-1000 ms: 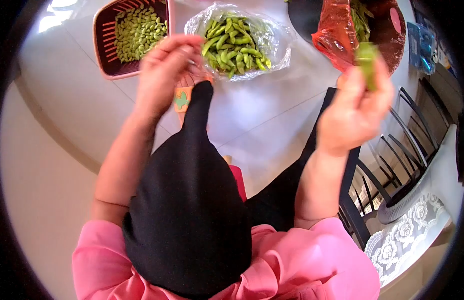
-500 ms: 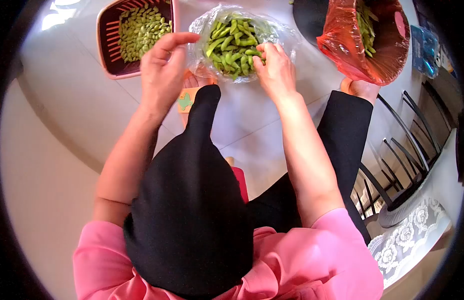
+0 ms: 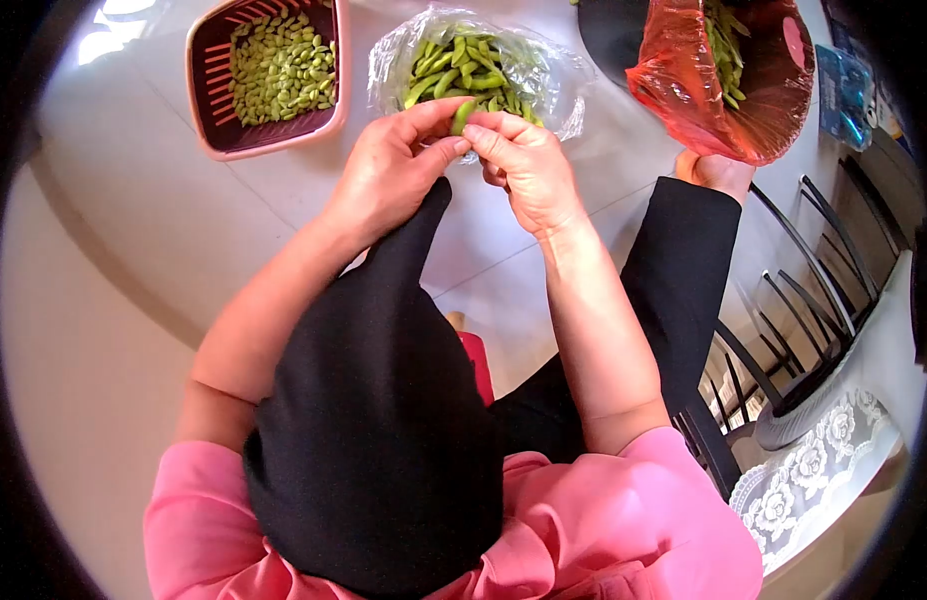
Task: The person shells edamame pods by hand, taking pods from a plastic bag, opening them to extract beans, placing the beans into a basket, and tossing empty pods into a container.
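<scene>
A single green bean pod (image 3: 463, 117) is pinched between both hands, just in front of a clear plastic bag (image 3: 563, 85). My left hand (image 3: 398, 160) grips the pod from the left with thumb and forefinger. From the right, my right hand (image 3: 528, 165) pinches the same pod, its other fingers curled. Several more green pods (image 3: 458, 68) fill the bag behind the hands. To the left, a pink-rimmed basket (image 3: 196, 100) contains shelled green beans (image 3: 281, 72).
A red plastic bag (image 3: 673, 90) lining a container holds pods or husks at the upper right, by my foot (image 3: 718, 172). A black-legged chair or rack (image 3: 803, 320) and a lace cloth (image 3: 813, 465) are on the right. Pale tiled floor (image 3: 238, 205) lies below.
My left hand has moved right, away from the basket's side. My right hand has drawn back from the bag with a pod, and both hands now meet on it.
</scene>
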The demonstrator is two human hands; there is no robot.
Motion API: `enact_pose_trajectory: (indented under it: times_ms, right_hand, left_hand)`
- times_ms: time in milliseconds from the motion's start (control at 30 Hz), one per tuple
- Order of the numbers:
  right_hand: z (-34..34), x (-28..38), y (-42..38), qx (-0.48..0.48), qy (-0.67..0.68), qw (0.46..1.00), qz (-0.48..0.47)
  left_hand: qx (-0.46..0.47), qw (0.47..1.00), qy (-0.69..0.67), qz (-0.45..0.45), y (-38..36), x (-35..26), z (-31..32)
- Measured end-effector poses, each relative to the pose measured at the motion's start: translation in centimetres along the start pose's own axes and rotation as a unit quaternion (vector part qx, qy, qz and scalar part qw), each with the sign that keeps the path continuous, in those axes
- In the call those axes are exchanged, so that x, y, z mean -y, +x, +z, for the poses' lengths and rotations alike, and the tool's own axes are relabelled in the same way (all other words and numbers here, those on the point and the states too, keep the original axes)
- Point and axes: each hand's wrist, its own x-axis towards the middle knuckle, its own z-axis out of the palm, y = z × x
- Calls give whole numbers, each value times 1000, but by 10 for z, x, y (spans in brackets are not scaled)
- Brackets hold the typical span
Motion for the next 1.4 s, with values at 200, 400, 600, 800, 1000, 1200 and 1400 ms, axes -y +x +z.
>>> enact_pose_trajectory:
  times_ms: [200, 400, 600, 800, 1000, 1200, 1400]
  right_hand:
    - [10, -1, -8, -80, -133, 982, -112]
    - [10, -1, -10, -125, -188, 969, -100]
    - [10, -1, -13, -107, -197, 972, -68]
    - [17, -9, -10, -149, -152, 973, -86]
    - [0, -5, -13, -75, -4, 996, -43]
    - [-15, 3, -9, 62, 135, 983, 106]
    - [17, -14, -11, -148, -207, 955, -152]
  left_hand:
    - [-32, 991, 132, 12, -2, 3, 0]
    - [-57, 979, 178, 79, 1, 4, 3]
    - [-71, 973, 189, 114, -3, 5, 3]
    - [-65, 957, 238, 152, -3, 3, 3]
    - [45, 993, -58, -88, -1, -2, -6]
    - [72, 944, -281, -158, -5, 11, -4]
    - [1, 964, -236, -121, 3, 18, 2]
